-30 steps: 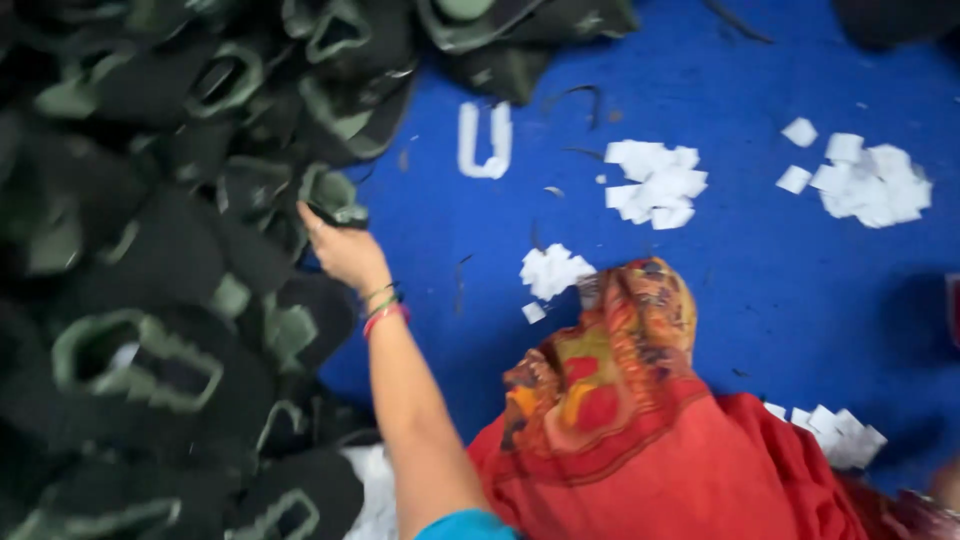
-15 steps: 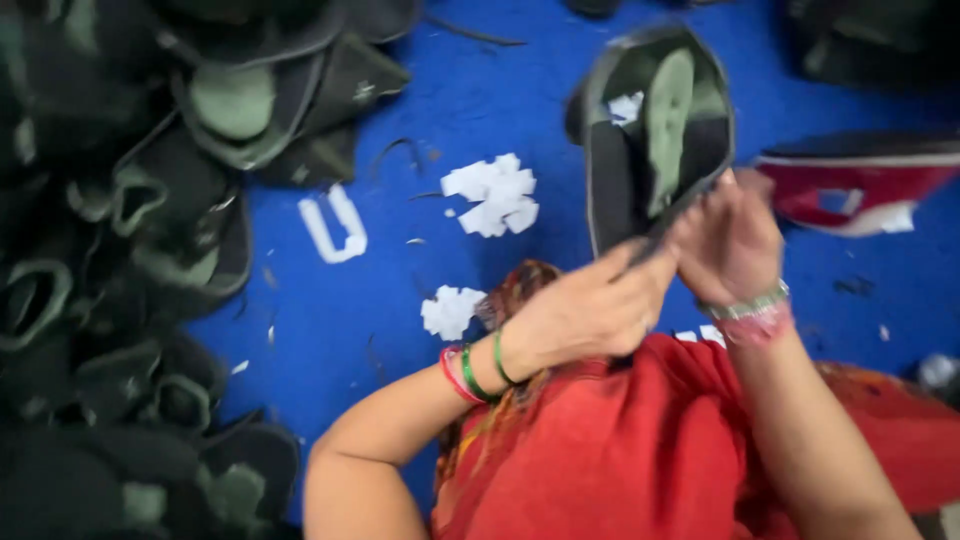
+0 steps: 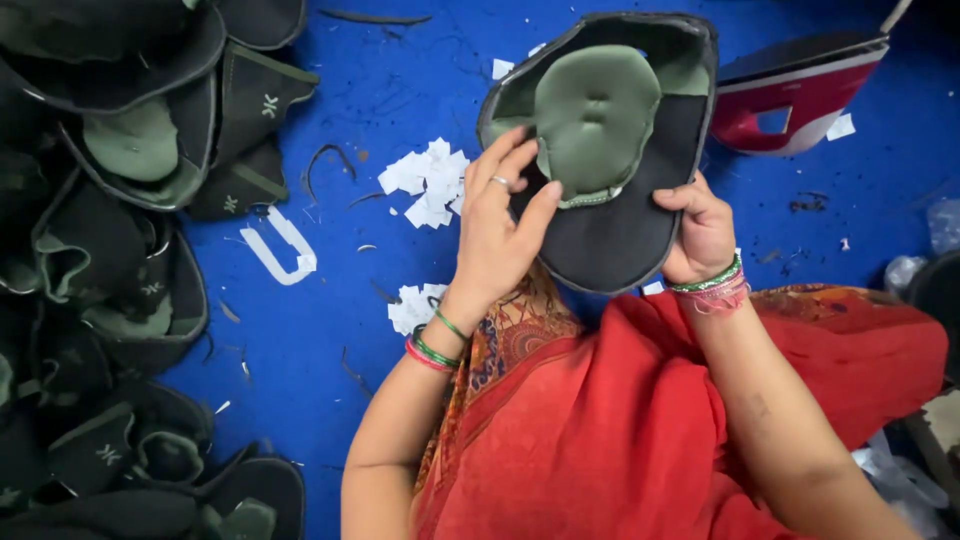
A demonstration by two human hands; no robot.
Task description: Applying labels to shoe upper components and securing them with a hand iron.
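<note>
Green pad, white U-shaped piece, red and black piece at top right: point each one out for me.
green pad (image 3: pixel 595 115), head view, on its dimpled middle.
white U-shaped piece (image 3: pixel 281 246), head view, on its lower bend.
red and black piece (image 3: pixel 800 95), head view, on its red face.

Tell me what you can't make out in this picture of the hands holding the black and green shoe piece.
Head view only:
- The left hand covers part of the black and green shoe piece, so that edge is hidden.
- The right hand shows only its back; its fingertips are behind the piece.
- The pile of black pieces is cut off by the left edge.
- The red and white piece is partly behind the held piece.
- The small marks on the pile are too small to make out.
</note>
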